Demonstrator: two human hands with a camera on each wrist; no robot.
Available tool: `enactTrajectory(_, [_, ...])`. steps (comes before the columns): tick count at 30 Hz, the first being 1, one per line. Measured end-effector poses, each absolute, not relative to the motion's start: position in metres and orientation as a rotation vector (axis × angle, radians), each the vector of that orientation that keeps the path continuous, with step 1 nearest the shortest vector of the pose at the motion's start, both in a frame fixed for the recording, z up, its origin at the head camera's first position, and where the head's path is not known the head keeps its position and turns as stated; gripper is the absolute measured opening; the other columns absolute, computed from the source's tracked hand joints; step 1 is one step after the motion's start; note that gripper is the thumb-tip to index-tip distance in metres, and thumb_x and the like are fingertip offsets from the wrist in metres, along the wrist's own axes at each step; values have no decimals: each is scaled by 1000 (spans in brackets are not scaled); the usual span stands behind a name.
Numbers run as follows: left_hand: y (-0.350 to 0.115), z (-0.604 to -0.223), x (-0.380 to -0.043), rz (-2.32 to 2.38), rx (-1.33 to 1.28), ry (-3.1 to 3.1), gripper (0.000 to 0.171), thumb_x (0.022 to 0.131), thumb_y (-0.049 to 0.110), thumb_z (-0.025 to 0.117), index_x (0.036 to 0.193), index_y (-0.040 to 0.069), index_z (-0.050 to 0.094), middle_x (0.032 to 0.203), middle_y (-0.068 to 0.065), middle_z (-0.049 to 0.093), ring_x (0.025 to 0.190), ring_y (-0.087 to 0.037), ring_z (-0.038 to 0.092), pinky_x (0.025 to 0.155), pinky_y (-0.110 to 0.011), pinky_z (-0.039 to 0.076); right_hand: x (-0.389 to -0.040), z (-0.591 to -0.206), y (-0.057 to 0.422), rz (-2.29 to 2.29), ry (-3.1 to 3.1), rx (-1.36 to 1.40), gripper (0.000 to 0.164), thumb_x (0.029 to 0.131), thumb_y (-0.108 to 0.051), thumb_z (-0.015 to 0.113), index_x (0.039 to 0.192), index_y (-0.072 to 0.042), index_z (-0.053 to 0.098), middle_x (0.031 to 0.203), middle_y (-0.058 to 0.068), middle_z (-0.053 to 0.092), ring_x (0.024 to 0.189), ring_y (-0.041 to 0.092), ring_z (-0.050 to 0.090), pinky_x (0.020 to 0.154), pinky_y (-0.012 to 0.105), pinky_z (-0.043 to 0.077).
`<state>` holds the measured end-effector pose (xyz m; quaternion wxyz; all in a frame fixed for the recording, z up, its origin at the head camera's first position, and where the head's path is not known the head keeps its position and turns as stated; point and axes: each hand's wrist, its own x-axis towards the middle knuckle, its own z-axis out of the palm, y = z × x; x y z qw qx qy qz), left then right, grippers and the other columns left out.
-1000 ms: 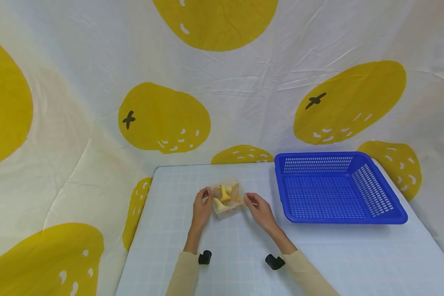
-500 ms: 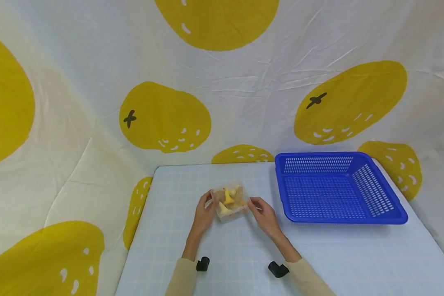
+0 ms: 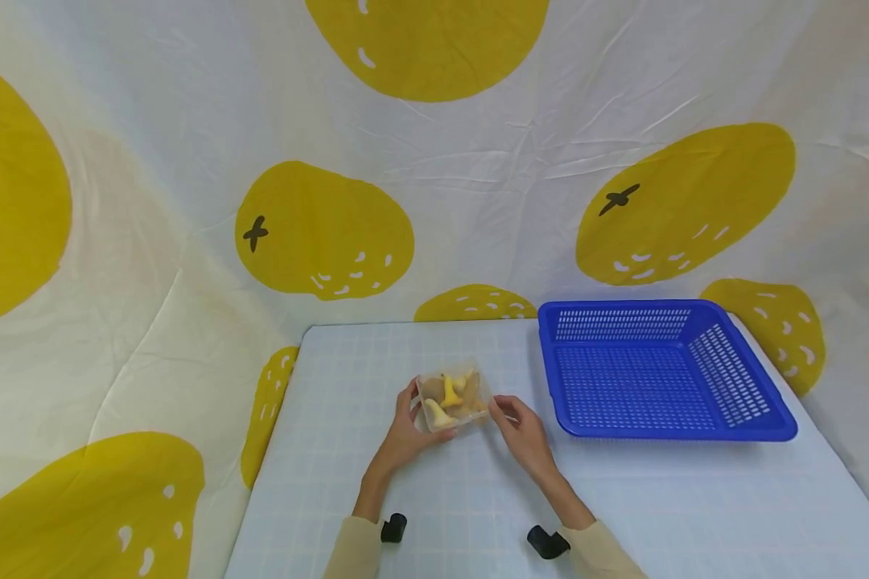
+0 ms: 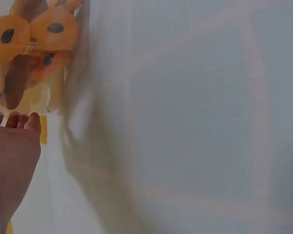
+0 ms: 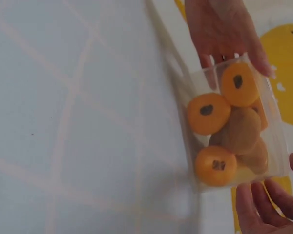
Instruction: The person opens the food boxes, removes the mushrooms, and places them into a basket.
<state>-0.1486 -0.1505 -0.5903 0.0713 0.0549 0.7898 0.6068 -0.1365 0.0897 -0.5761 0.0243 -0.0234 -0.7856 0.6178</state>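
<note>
A clear plastic box is held between both hands over the table, its top facing up toward the head. Inside lie several mushroom-shaped pieces in yellow, orange and brown. In the right wrist view, orange pieces show dark patches through the clear wall. My left hand grips the left side, fingers behind it and thumb along the front edge. My right hand pinches the right front corner. From the left wrist, the left fingertips are right at the box's edge.
A blue plastic basket with slotted walls and nothing in it sits on the right of the table. The table has a pale checked cloth. Behind hangs a white fabric printed with large yellow fruit.
The box has shifted slightly right and nearer, and its front face shows less. My left thumb has slid from the left corner to the front edge. The right hand has moved slightly nearer with the box.
</note>
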Motion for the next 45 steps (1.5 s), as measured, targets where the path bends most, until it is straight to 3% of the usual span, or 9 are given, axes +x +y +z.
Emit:
enactTrajectory(5, [-148,-595,-148,1824,204,2410,119,76,21,94,163,10,14,165,-14,18,151,-38,24,120,-47,28,-130,-580,85,1993,-2328,-237,30,98,-28,73,106,-1,63,94,12,69,89,22,68,81,29,57])
enactTrajectory(10, [-147,-596,-151,1845,204,2413,114,75,15,94,162,8,19,162,-17,26,147,-43,32,117,-54,32,-124,-580,78,2186,-2261,-229,35,101,-26,69,96,9,69,82,18,72,71,24,71,69,34,61])
enactTrajectory(15, [-148,-599,-155,1798,252,2468,112,75,21,95,160,6,23,154,-18,38,143,-38,40,117,-51,34,-120,-577,68,2380,-2235,-198,36,105,-23,63,105,11,72,93,24,75,75,25,73,73,35,61])
enactTrajectory(21, [-151,-604,-158,1762,307,2502,111,74,29,95,158,6,25,153,-13,38,142,-30,39,117,-45,35,-116,-572,58,2493,-2236,-142,41,107,-25,59,114,14,70,104,27,73,81,29,75,76,38,61])
enactTrajectory(30, [-156,-607,-160,1799,356,2483,110,73,23,96,156,6,26,150,-14,39,140,-29,39,117,-46,35,-119,-567,48,2531,-2225,-238,45,105,-30,62,107,13,73,97,22,76,74,21,75,70,35,61])
enactTrajectory(34, [-157,-606,-160,1821,380,2476,110,73,22,96,156,5,26,150,-16,39,139,-33,38,117,-50,33,-121,-566,44,2528,-2193,-300,45,104,-31,64,103,14,74,92,22,76,72,23,76,68,34,61])
enactTrajectory(45, [-155,-609,-163,1819,327,2483,108,71,18,98,155,11,30,150,-9,40,139,-26,39,118,-46,33,-123,-566,42,2517,-2080,-387,41,100,-24,70,94,16,75,86,26,74,68,23,75,65,36,61])
